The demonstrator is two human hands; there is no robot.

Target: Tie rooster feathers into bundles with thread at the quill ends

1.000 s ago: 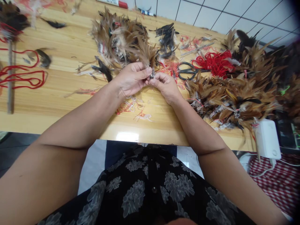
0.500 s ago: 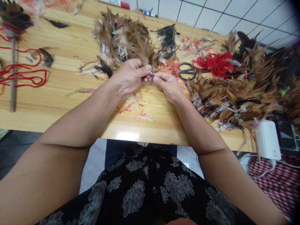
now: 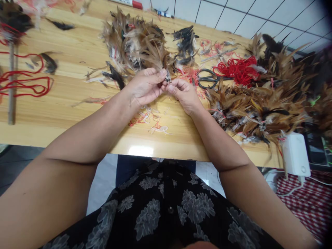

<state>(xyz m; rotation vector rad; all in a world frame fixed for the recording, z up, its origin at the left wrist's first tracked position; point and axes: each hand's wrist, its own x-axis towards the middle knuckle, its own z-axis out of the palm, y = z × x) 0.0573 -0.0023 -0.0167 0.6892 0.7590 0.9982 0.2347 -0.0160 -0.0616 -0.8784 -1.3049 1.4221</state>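
Note:
My left hand (image 3: 145,86) and my right hand (image 3: 183,94) meet over the middle of the wooden table (image 3: 77,103). Both pinch the quill end of a small bunch of brown feathers (image 3: 158,58), which fans away from me. My left thumb and fingers close on the stem from the left. My right fingertips press on the same spot from the right. Just behind the hands lies a loose heap of brown feathers (image 3: 129,41).
A big pile of brown and black feathers (image 3: 264,100) fills the right side. Black scissors (image 3: 209,79) and a tangle of red string (image 3: 238,69) lie beyond my right hand. Red cord (image 3: 26,83) and a stick (image 3: 10,90) lie far left. A white box (image 3: 295,154) sits at the right edge.
Both hands stay pinched on the feather bunch; they shift only slightly, the fingers working at the stem.

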